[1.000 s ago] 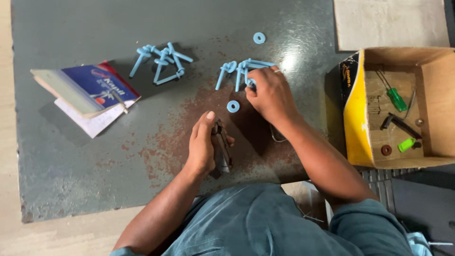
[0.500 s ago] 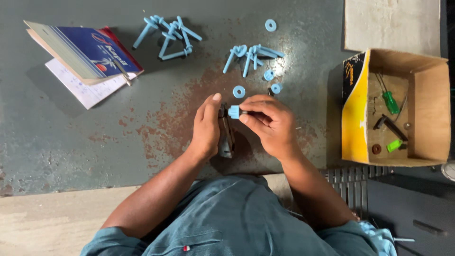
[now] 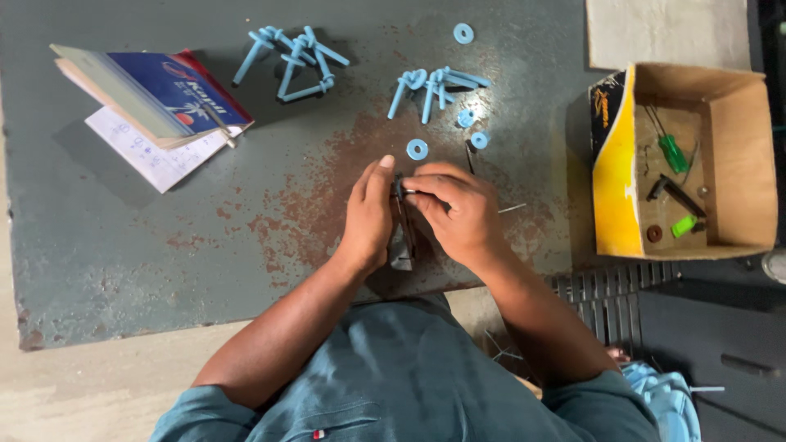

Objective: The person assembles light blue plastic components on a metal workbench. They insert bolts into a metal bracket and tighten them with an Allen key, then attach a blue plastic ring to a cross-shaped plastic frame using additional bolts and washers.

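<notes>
My left hand (image 3: 368, 214) holds a dark metal part (image 3: 401, 237) upright on the rusty grey table (image 3: 205, 245). My right hand (image 3: 457, 211) pinches a small piece at the top of that part, fingertips against my left thumb. A light blue washer (image 3: 417, 149) lies just above my hands. Two more blue washers (image 3: 472, 129) and a bunch of light blue plastic pins (image 3: 434, 84) lie further up. A second pile of blue pins (image 3: 293, 57) sits at the top middle.
A booklet with loose paper and a pen (image 3: 155, 106) lies at the upper left. An open yellow cardboard box (image 3: 688, 160) with a green-handled screwdriver and small tools stands on the right. One blue washer (image 3: 463, 33) lies near the top edge.
My right hand went from the blue pins to a small blue piece and brought it onto the dark part held by my left hand. The camera view shifted.
</notes>
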